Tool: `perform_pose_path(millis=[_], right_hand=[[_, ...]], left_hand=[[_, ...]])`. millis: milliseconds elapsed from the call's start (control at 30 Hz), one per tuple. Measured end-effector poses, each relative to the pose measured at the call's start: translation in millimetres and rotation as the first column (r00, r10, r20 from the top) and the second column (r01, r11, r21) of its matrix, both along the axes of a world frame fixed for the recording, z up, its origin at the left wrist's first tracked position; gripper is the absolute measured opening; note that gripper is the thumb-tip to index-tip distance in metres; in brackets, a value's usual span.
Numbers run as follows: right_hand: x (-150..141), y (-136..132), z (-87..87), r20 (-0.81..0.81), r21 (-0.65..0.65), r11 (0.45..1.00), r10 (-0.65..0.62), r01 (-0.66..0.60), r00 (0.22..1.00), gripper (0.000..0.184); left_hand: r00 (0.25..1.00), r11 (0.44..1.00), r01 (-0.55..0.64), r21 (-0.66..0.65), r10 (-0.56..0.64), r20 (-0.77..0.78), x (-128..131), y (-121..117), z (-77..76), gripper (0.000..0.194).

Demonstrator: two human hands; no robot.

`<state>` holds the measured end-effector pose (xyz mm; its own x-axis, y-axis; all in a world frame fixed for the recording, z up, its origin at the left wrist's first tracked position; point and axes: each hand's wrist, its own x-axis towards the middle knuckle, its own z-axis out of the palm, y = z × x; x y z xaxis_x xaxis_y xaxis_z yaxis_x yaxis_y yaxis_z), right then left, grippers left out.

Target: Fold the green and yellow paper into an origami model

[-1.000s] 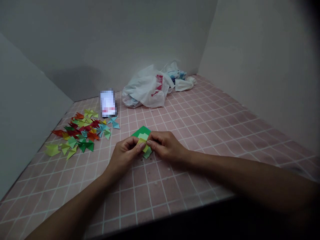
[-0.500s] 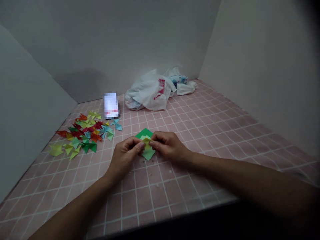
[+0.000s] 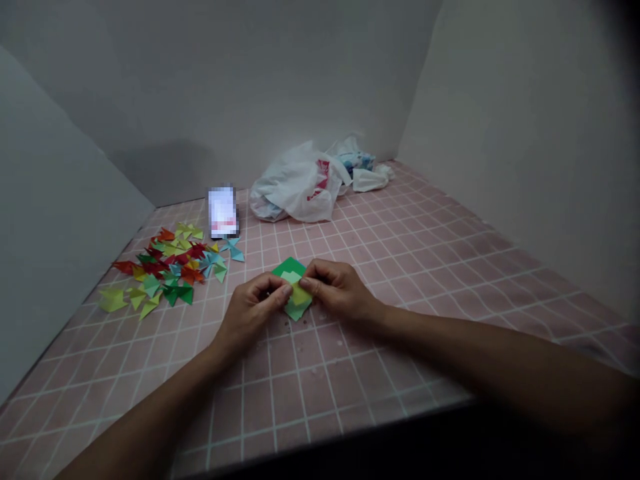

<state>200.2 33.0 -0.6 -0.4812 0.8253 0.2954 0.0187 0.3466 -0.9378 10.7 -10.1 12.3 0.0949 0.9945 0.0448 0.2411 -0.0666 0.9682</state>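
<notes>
Yellow folded paper piece (image 3: 301,295) is held between both hands, over the front of a small paper stack near the table's front edge. Change over the last half second: a broader face is now shown below the fingertips, where a narrower, creased-looking shape was shown before. Read as the piece being turned or unfolded in the fingers; judged mid-handling, not set down. Exact crease state can't be made out at this size.

Grip: left edge is pinched by thumb and index of the left hand (image 3: 254,301); upper right edge is pinched the same way by the right hand (image 3: 336,288). Tips pressed together on paper, only its thickness between. Both pinches have been kept throughout; the tips are near each other, with a short yellow span between them. Other fingers are curled, mostly hidden.

Just beneath and behind: pale green paper with a stepped outline (image 3: 298,312), then dark green square-cornered paper (image 3: 289,266), partly covered.

Further out, left: loose pile of folded red, orange, yellow, green and blue paper pieces (image 3: 175,270), unmoved. Bright upright screen, pixelated (image 3: 223,210), is stood behind it. White plastic bag with red print (image 3: 300,183) is left at the back wall. All is carried by a pink cover with white grid lines (image 3: 360,380).
</notes>
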Motion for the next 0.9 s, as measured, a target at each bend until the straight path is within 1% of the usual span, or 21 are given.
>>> perform_pose_path(millis=[67,100,167,233,333,500,667,800,900], right_hand=[[-1,-5,1.2,-0.027,-0.030,1.000,-0.009,0.008,1.000,0.022],[-2,-7,1.3,-0.038,-0.040,0.999,-0.009,0.007,0.999,0.022],[-3,-10,0.8,-0.059,-0.055,0.998,0.005,-0.008,0.998,0.021],[-4,-11,-0.5,-0.067,-0.068,0.998,0.013,-0.017,0.998,0.020],[-5,-7,-3.8,-0.048,-0.085,0.996,0.036,-0.040,0.998,0.021],[-5,-4,-7.3,-0.027,-0.094,0.992,0.088,-0.090,0.996,0.023],[-5,-7,-6.3,-0.048,-0.118,0.982,0.143,-0.148,0.989,0.025],[-6,-8,-5.7,-0.093,-0.147,0.965,0.204,-0.216,0.974,0.022],[-5,-7,-4.5,-0.076,-0.124,0.962,0.235,-0.243,0.969,0.022]], left_hand=[[0.995,0.998,0.037,-0.046,-0.033,0.089,2,-2,-2.3,0.020],[0.993,0.996,0.071,-0.060,-0.064,0.103,4,-3,-2.9,0.019],[0.991,0.995,0.087,-0.050,-0.082,0.104,5,-5,-3.0,0.019],[0.994,0.998,0.056,-0.017,-0.054,0.099,4,-5,-2.5,0.023],[0.995,1.000,0.006,0.016,-0.007,0.097,0,-2,-2.7,0.023],[0.995,0.999,0.028,0.027,-0.030,0.093,-2,-1,-3.7,0.020],[0.997,0.999,-0.004,0.037,0.001,0.079,3,-9,0.3,0.024],[0.999,0.992,-0.046,0.115,0.044,0.018,4,-12,2.1,0.029],[0.997,0.984,-0.068,0.164,0.071,-0.018,5,-12,1.6,0.032]])
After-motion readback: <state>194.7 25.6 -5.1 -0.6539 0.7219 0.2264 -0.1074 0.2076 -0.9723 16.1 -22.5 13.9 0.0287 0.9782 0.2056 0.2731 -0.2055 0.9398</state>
